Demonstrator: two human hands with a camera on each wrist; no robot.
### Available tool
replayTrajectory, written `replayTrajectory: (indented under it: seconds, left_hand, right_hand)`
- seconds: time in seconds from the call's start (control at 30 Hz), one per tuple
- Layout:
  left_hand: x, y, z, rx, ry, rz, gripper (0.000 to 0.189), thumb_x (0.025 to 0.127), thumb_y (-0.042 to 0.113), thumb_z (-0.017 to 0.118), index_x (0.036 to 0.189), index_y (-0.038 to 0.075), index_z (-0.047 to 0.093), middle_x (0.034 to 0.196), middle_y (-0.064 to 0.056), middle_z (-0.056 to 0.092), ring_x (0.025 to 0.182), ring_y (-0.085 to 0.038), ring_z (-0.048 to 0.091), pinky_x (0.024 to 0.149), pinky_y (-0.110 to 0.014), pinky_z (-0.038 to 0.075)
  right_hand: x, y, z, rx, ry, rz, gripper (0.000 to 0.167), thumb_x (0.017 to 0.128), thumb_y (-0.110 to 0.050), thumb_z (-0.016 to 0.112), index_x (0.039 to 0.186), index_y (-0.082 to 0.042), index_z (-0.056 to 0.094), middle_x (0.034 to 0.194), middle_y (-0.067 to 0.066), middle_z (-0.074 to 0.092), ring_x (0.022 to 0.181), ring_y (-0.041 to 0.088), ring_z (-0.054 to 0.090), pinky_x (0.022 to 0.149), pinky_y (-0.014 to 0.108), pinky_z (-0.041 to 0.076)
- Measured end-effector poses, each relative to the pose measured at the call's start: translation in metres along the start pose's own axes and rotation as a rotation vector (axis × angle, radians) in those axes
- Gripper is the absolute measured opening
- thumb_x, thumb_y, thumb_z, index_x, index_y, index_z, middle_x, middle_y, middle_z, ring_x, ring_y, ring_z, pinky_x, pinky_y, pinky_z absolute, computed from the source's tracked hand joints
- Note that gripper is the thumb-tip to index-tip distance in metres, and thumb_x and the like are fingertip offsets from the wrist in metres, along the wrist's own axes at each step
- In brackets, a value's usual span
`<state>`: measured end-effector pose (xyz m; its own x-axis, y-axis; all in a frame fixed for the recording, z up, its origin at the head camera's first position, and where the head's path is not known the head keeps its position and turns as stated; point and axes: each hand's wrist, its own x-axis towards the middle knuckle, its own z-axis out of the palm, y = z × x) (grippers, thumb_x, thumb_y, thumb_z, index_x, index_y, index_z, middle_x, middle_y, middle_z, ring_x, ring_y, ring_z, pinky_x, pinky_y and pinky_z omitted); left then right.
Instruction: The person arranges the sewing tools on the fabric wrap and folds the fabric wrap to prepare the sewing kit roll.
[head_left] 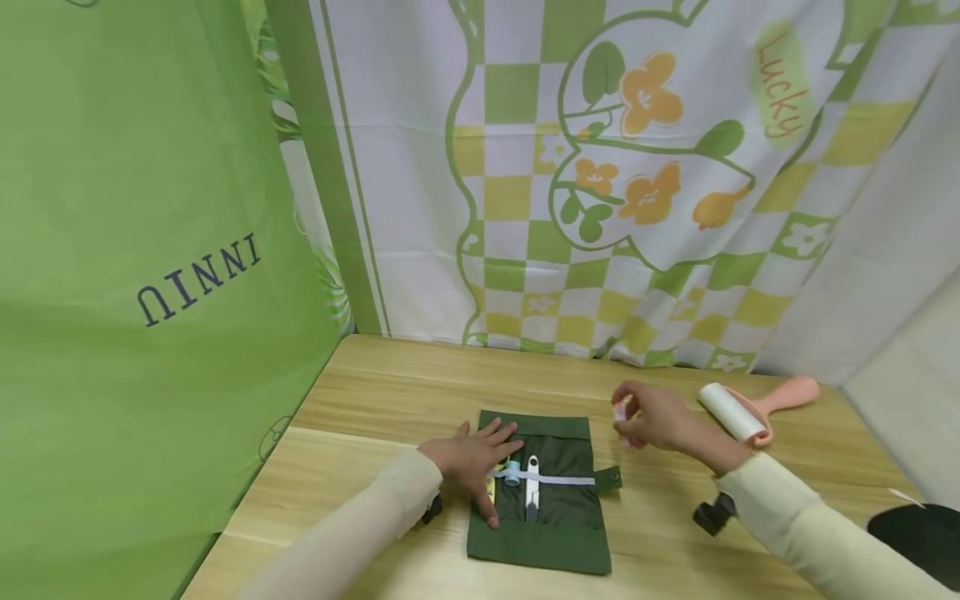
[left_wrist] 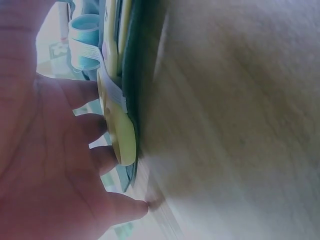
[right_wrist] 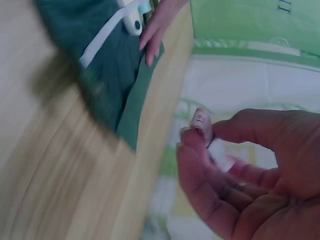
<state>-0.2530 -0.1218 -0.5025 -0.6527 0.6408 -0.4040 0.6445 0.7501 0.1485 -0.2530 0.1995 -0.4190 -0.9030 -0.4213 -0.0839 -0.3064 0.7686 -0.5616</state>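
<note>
R hand [head_left: 660, 417] pinching small pink-white item [right_wrist: 201, 121], just right of green pouch [head_left: 540, 546]; L hand [head_left: 472, 461] spread on pouch's left side, fingers straight. White strap [head_left: 567, 481] spans pouch. Prob best: light pinch, L hand pressing flat vs slipping.

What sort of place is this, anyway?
Probably a curtained-off work corner indoors: a patterned cloth hangs behind the wooden table, a green cloth beside it, and an open green pouch lies on the tabletop.
</note>
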Motion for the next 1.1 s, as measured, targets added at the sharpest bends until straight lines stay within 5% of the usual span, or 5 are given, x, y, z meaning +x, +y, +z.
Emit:
replayTrajectory:
  seconds: [0.17, 0.47, 0.87, 1.1]
  left_hand:
    - [0.002, 0.001, -0.001, -0.002, -0.006, -0.014, 0.129, 0.065, 0.072, 0.080, 0.163, 0.030, 0.007, 0.171, 0.003, -0.009, 0.159, -0.026, -0.003, 0.120, -0.069, 0.015]
    - [0.000, 0.006, -0.005, 0.011, -0.053, -0.018, 0.127, 0.067, 0.072, 0.078, 0.163, 0.031, 0.007, 0.171, 0.004, -0.009, 0.159, -0.026, -0.002, 0.120, -0.069, 0.015]
    - [-0.007, 0.004, -0.008, -0.034, -0.045, -0.036, 0.131, 0.067, 0.070, 0.081, 0.163, 0.027, 0.004, 0.171, 0.002, -0.008, 0.159, -0.027, -0.004, 0.120, -0.069, 0.013]
    - [-0.005, 0.005, -0.008, -0.052, -0.053, -0.045, 0.134, 0.065, 0.070, 0.081, 0.163, 0.029, -0.001, 0.171, 0.005, -0.010, 0.159, -0.025, -0.004, 0.121, -0.068, 0.013]
  right_hand:
    - [0.047, -0.018, 0.029, 0.060, -0.022, -0.046, 0.031, 0.091, -0.006, 0.070, 0.119, 0.004, 0.060, 0.080, 0.008, 0.068, 0.058, 0.013, 0.067, 0.054, 0.028, 0.055]
    - [0.071, -0.016, 0.086, 0.023, 0.000, -0.055, 0.028, 0.086, -0.005, 0.076, 0.110, 0.001, 0.064, 0.072, 0.004, 0.067, 0.054, 0.009, 0.060, 0.050, 0.024, 0.050]
    - [0.075, -0.018, 0.105, -0.072, 0.055, -0.100, 0.020, 0.081, -0.008, 0.081, 0.089, -0.004, 0.064, 0.063, -0.001, 0.060, 0.052, 0.008, 0.053, 0.048, 0.023, 0.042]
    - [0.067, -0.018, 0.104, -0.093, 0.046, -0.045, 0.017, 0.083, -0.016, 0.081, 0.086, -0.008, 0.066, 0.067, -0.002, 0.062, 0.056, 0.010, 0.053, 0.052, 0.026, 0.043]
